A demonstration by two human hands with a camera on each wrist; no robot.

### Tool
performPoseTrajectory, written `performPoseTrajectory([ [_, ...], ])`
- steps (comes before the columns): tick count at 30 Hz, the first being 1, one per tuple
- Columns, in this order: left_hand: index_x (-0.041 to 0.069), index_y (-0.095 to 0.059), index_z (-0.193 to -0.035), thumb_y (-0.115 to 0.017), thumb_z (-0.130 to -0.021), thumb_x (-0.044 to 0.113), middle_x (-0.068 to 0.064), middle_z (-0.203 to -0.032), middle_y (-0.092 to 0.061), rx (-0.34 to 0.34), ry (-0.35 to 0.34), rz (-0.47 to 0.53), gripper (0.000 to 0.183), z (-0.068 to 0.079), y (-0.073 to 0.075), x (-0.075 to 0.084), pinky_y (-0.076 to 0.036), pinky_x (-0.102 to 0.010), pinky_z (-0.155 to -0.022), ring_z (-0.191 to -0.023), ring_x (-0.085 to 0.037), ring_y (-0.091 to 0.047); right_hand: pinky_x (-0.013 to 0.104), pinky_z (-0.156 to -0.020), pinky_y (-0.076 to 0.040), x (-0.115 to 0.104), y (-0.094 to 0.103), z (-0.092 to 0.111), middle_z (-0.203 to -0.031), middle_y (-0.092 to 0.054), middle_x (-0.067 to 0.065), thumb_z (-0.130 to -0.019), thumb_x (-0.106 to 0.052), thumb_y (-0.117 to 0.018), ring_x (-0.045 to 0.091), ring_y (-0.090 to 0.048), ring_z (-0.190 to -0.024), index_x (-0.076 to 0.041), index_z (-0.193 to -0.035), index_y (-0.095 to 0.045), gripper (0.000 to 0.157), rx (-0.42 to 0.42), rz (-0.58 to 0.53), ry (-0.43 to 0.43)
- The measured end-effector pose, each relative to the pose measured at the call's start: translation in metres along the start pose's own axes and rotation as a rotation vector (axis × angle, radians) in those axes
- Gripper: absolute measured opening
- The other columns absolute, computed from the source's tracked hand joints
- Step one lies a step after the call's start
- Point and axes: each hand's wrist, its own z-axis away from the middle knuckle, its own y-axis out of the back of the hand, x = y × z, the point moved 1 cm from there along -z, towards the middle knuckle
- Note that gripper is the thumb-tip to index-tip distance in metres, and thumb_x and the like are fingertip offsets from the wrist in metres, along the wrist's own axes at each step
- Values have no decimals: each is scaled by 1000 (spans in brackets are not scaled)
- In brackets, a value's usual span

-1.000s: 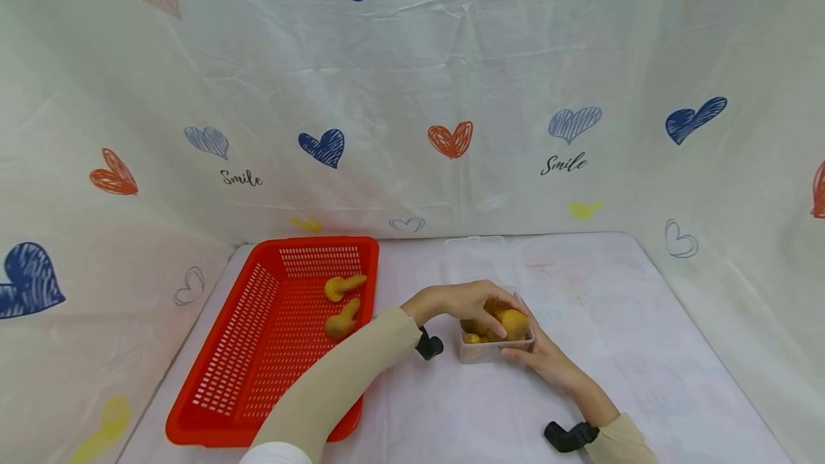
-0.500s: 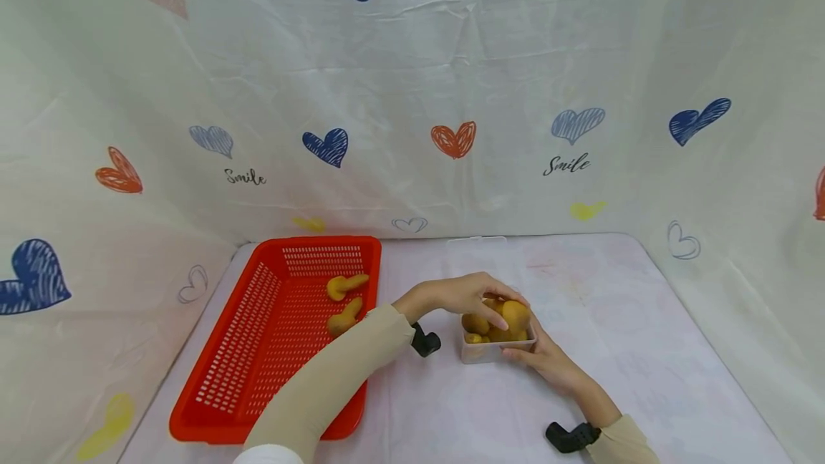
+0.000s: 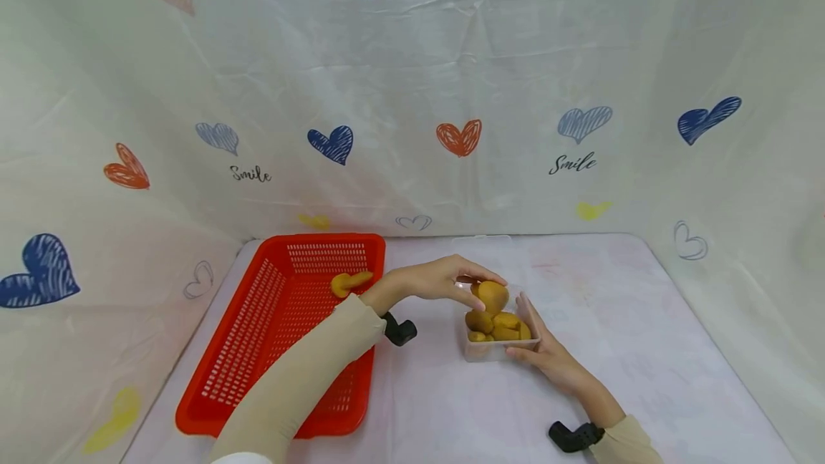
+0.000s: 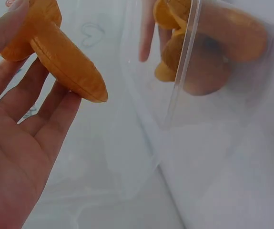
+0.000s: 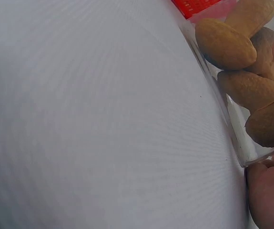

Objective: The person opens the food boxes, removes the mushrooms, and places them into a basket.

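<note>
Thumb and fingers of the left hand (image 3: 445, 279) close on one orange-yellow mushroom-shaped piece (image 3: 493, 297), held just above a clear box (image 3: 486, 353); in the left wrist view the thumb lies over the broad end and fingertips meet the stem, a two-ended support that probably keeps the curved piece from rolling in the grasp. Opposite, the right hand (image 3: 548, 360) grips the box at its right side, thumb on the near wall and fingers along the far part of that side, presumably so that so light a vessel does not slide on the white table (image 3: 438, 407). Similar pieces (image 3: 507, 324) lie jumbled in the box, stems and caps wedged together, apparently because their shape resists neat stacking. To the left, a red basket (image 3: 290, 306) bears another mushroom piece (image 3: 348, 282) near its right wall; the left sleeve (image 3: 303, 371) crosses the basket and hides part of its floor.
</note>
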Motion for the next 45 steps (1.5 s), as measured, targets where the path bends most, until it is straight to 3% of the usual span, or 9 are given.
performPoseTrajectory([
  [8, 2, -54, -142, -71, -93, 8, -7, -135, -61, 92, 49, -20, 52, 38, 24, 8, -42, -30, -108, -119, -12, -58, 71, -109, -8, -1, 2, 0, -164, 11, 19, -94, -7, -68, 48, 9, -146, -24, -160, 9, 103, 17, -8, 20],
  [12, 5, -54, -143, -71, -93, 9, -5, -131, -62, 147, 89, 6, 52, 61, 34, 10, -43, -32, -106, -120, -15, -58, 73, -108, -10, -1, 2, 1, -164, 11, 20, -94, -6, -68, 49, 10, -146, -22, -160, 9, 103, 14, 0, 25],
  [16, 10, -55, -143, -71, -94, 12, -2, -131, -62, 214, 142, 5, 52, 86, 43, 10, -44, -37, -107, -123, -17, -56, 69, -108, -13, -1, 3, 2, -164, 11, 20, -95, -6, -68, 50, 8, -146, -23, -160, 10, 103, 11, 7, 25],
  [22, 16, -56, -144, -72, -93, 17, 0, -126, -64, 289, 239, -89, 53, 118, 53, 6, -49, -41, -101, -117, -18, -59, 61, -108, -13, -3, 3, 2, -164, 10, 20, -95, -7, -67, 49, 6, -146, -21, -160, 11, 102, 8, 32, 22],
  [28, 15, -55, -144, -73, -93, 20, -2, -124, -65, 343, 318, -100, 55, 147, 56, -3, -55, -35, -91, -110, -21, -61, 66, -108, -11, -2, 2, 2, -164, 10, 21, -95, -6, -67, 50, 6, -146, -20, -160, 11, 103, 11, 15, 26],
  [38, 6, -54, -143, -70, -94, 15, -11, -137, -59, 425, 352, -58, 53, 190, 54, -25, -47, -49, -102, -126, -31, -54, 63, -108, -16, -1, 1, 1, -164, 11, 19, -96, -6, -66, 50, 5, -146, -20, -160, 10, 101, -5, 25, 24],
  [45, 6, -54, -143, -72, -92, 14, -12, -140, -57, 463, 405, -110, 55, 214, 49, -43, -51, -46, -98, -130, -34, -50, 64, -108, -16, -1, -1, -1, -164, 10, 20, -96, -7, -67, 50, 4, -146, -19, -160, 10, 101, -8, 25, 20],
])
